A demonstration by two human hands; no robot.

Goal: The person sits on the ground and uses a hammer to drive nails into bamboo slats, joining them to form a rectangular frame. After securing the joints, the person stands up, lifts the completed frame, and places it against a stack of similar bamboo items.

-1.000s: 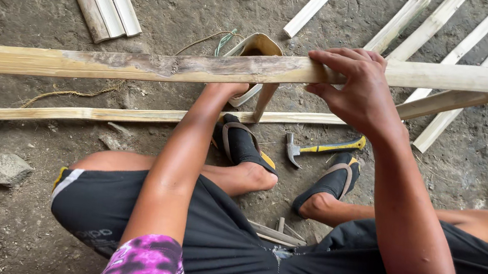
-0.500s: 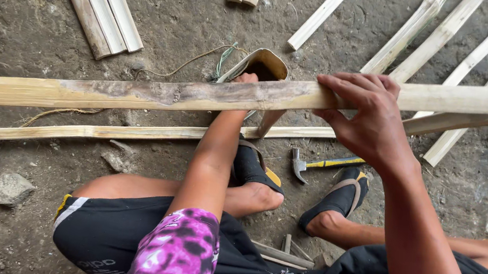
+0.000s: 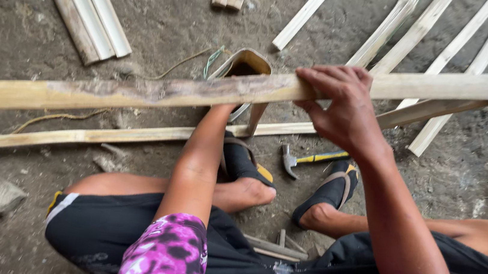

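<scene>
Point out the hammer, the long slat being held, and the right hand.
hammer (image 3: pixel 291 160): head view, on its metal head.
long slat (image 3: pixel 158 90): head view, on its discoloured middle stretch.
right hand (image 3: pixel 340 108): head view, on the back of the hand.

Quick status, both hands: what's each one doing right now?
Right hand: closed over the long wooden slat, gripping it.
Left hand: hidden behind the slat; grip cannot be told.

The left hand is hidden behind the long pale wooden strip (image 3: pixel 158 89), left of where the right hand (image 3: pixel 341 105) grips it, so its hold cannot be told. The strip's far left end runs off the frame. The yellow-handled hammer (image 3: pixel 308 159) lies partly covered by the gripping wrist.
</scene>
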